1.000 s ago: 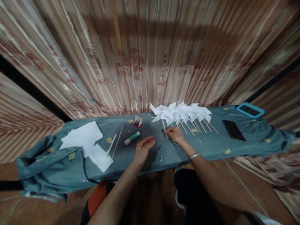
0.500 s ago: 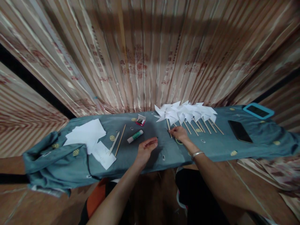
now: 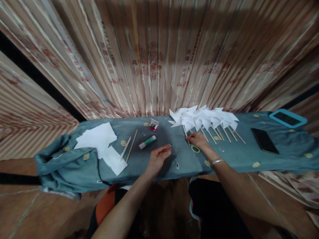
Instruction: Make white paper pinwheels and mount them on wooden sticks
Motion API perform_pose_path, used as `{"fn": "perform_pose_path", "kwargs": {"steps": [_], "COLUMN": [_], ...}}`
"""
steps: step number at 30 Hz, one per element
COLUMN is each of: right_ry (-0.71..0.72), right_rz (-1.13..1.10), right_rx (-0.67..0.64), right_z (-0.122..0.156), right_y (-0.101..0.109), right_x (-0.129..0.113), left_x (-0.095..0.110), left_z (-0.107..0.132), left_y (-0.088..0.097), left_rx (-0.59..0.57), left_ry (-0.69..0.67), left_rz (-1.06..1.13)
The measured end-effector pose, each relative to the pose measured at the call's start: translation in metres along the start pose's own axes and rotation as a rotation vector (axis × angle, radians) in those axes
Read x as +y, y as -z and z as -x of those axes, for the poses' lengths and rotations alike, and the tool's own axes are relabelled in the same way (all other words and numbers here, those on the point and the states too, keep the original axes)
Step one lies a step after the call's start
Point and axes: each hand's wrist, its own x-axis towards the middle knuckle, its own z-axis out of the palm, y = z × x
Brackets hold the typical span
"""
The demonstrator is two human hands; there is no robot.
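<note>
Over the middle of the cloth, my left hand [image 3: 159, 158] is raised with thumb and fingers drawn together; anything held at its tips is too small to make out. Farther right, my right hand [image 3: 198, 140] has its fingers closed on a pair of scissors [image 3: 195, 148]. Their yellow-green handle loop shows below the hand, and thin grey blades point left. Just beyond lie several white paper pinwheels [image 3: 186, 119] in an overlapping row, their wooden sticks toward me. The nearest stick passes by my right fingertips. A glue stick [image 3: 147, 142] lies beyond my left hand.
A small open red box [image 3: 153, 125] stands behind the glue stick. Leftward lie a wooden stick [image 3: 132, 146], a white pencil-like stick [image 3: 125, 149] and white paper sheets [image 3: 96, 136]. A black phone [image 3: 264, 141] and blue-framed tablet [image 3: 288, 118] rest at right on the green cloth [image 3: 231, 159].
The whole view has shifted, so the table things sit slightly farther right. More of the scissors' handle shows beneath my right hand. My left hand keeps nearly the same pose.
</note>
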Motion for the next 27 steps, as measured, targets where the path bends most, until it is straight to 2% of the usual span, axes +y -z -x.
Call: {"fn": "perform_pose_path", "kwargs": {"steps": [19,27], "right_ry": [-0.029,-0.004], "right_rz": [0.142,0.172], "right_rx": [0.016,0.001], "right_z": [-0.001,0.000], "right_y": [0.001,0.003], "right_x": [-0.002,-0.005], "left_x": [-0.005,-0.005], "left_z": [0.004,0.004], "left_y": [0.015,0.016], "left_rx": [-0.027,-0.034], "left_ry": [0.010,0.018], "left_rz": [-0.023,-0.023]}}
